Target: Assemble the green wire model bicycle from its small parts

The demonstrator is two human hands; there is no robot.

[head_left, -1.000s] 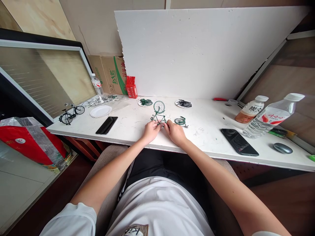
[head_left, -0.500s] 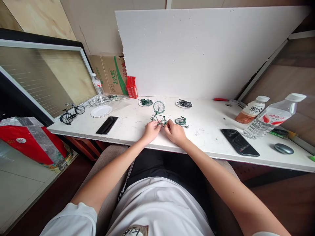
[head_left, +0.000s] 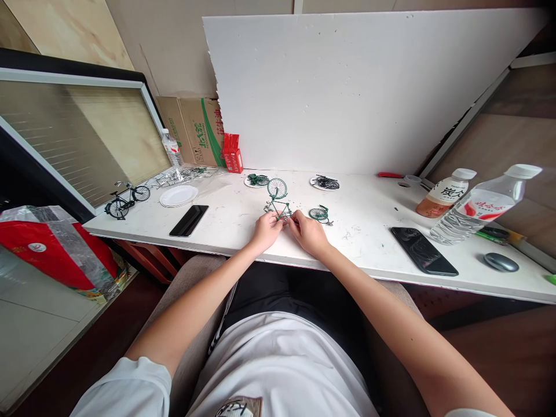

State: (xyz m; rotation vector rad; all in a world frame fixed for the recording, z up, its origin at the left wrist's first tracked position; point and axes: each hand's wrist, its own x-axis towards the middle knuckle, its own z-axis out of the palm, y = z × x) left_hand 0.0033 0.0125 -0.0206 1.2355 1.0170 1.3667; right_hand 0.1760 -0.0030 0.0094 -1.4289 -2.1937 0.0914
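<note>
Both my hands meet low in the middle of the head view, over a green model bicycle (head_left: 278,204) with one wheel (head_left: 277,187) pointing away from me. My left hand (head_left: 266,230) has its fingers closed on the near end of the frame. Beside it, my right hand (head_left: 309,233) pinches at the same near end; any small part between its fingertips is hidden. Right of the hands lies a loose green wheel with a fender and other parts (head_left: 320,214). Small dark bits are scattered near the frame.
Two plates of parts, one green (head_left: 258,180) and one black (head_left: 325,183), stand at the back. A finished black model bicycle (head_left: 127,200), stacked white plates (head_left: 178,196) and a phone (head_left: 189,220) are on the left. Another phone (head_left: 423,251), bottles (head_left: 478,202) and a mouse (head_left: 501,262) are right.
The green bicycle's wheel and frame have swung slightly to the left. My hands stay almost in place, still closed at its near end.
</note>
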